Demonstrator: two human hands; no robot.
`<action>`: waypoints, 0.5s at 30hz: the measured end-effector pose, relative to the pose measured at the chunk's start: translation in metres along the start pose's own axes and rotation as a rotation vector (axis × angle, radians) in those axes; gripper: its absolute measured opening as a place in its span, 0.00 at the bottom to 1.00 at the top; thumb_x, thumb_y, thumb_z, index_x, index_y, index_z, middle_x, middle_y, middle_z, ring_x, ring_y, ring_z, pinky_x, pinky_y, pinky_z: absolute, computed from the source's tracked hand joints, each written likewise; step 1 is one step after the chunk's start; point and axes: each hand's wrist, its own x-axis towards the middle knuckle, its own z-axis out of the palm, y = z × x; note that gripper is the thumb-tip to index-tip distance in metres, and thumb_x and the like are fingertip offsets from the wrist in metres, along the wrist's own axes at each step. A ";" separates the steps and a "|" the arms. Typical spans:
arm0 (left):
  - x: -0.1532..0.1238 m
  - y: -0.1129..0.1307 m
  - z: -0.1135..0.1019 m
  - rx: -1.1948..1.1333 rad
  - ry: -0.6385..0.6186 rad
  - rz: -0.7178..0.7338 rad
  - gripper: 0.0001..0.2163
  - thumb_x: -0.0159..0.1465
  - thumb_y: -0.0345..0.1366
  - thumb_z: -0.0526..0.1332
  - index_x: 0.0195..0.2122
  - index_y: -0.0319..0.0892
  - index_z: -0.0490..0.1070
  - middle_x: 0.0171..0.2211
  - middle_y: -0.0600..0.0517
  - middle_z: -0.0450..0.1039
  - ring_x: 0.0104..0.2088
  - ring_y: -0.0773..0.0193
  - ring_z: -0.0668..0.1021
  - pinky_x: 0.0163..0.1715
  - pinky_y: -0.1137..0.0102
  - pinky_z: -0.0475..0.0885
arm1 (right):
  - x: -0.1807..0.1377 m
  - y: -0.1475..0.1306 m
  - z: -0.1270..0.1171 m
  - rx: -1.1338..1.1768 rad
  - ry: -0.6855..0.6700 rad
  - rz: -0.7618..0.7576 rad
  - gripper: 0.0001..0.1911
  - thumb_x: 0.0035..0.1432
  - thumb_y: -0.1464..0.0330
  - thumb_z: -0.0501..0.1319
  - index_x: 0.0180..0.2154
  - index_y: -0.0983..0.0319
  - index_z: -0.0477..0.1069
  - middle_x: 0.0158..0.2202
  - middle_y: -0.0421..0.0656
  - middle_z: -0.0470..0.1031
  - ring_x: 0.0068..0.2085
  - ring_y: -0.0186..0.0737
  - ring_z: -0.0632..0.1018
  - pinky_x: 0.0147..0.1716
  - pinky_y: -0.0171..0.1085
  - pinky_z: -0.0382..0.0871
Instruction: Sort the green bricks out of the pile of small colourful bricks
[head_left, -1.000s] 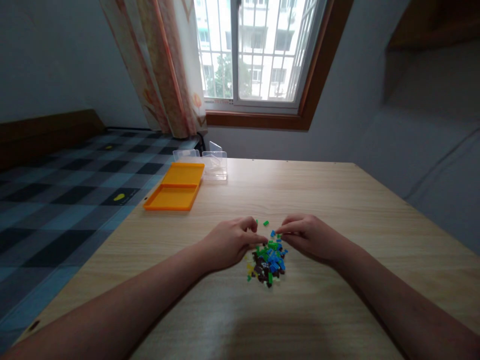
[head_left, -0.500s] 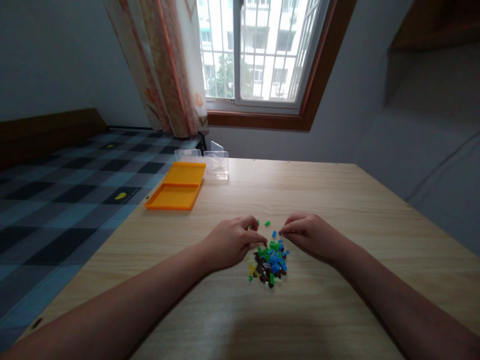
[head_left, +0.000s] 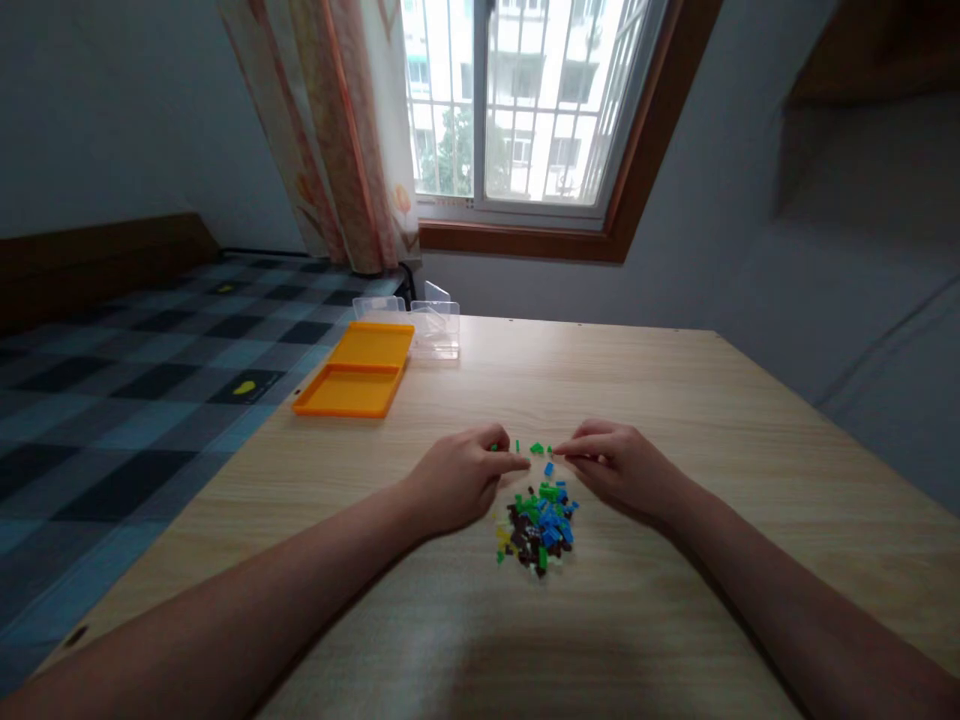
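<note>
A small heap of loose toy bricks (head_left: 541, 528) in blue, green, dark brown, yellow and white lies on the table. Beyond it, several green bricks (head_left: 537, 448) form a loose row, with one blue brick (head_left: 549, 469) between row and heap. My left hand (head_left: 463, 478) is left of the row, its index finger stretched out just above the table and the others curled; nothing shows in it. From the right, my right hand (head_left: 621, 462) points a fingertip at the row's rightmost green brick (head_left: 550, 450), touching or nearly so, with the thumb apart below.
An open orange case (head_left: 349, 390) lies flat at the table's left edge. Clear plastic boxes (head_left: 436, 332) stand behind it. A bed with a checked cover (head_left: 150, 370) adjoins the table's left side, and a curtained window is beyond the far edge.
My left hand has drawn back from the heap's top edge towards the green row. My right fingertips have shifted from beside the blue brick to the green row, where more green bricks now show.
</note>
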 end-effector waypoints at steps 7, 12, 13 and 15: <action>0.002 0.003 -0.002 -0.018 -0.075 0.098 0.16 0.71 0.30 0.59 0.54 0.52 0.80 0.40 0.51 0.73 0.33 0.65 0.76 0.36 0.70 0.73 | -0.002 -0.007 -0.004 -0.057 -0.131 -0.024 0.15 0.65 0.74 0.60 0.45 0.55 0.84 0.35 0.44 0.78 0.34 0.37 0.78 0.35 0.36 0.69; 0.003 0.005 -0.003 0.024 -0.127 0.092 0.18 0.71 0.29 0.58 0.58 0.54 0.77 0.44 0.49 0.73 0.37 0.63 0.77 0.39 0.68 0.74 | -0.006 -0.013 -0.010 0.022 -0.101 -0.020 0.20 0.54 0.80 0.59 0.40 0.58 0.85 0.36 0.43 0.79 0.35 0.36 0.77 0.35 0.36 0.69; 0.004 0.006 -0.004 0.033 -0.141 0.096 0.19 0.71 0.29 0.58 0.58 0.55 0.77 0.44 0.49 0.72 0.37 0.63 0.77 0.39 0.68 0.74 | -0.006 -0.014 -0.010 0.051 -0.095 -0.022 0.22 0.52 0.81 0.58 0.40 0.58 0.85 0.36 0.43 0.78 0.35 0.36 0.77 0.35 0.36 0.70; 0.004 0.006 -0.005 0.054 -0.162 0.103 0.20 0.70 0.29 0.59 0.59 0.56 0.76 0.44 0.49 0.72 0.38 0.62 0.77 0.39 0.67 0.75 | -0.006 -0.017 -0.010 0.094 -0.107 -0.025 0.23 0.51 0.81 0.57 0.41 0.57 0.85 0.37 0.43 0.78 0.35 0.36 0.77 0.35 0.35 0.69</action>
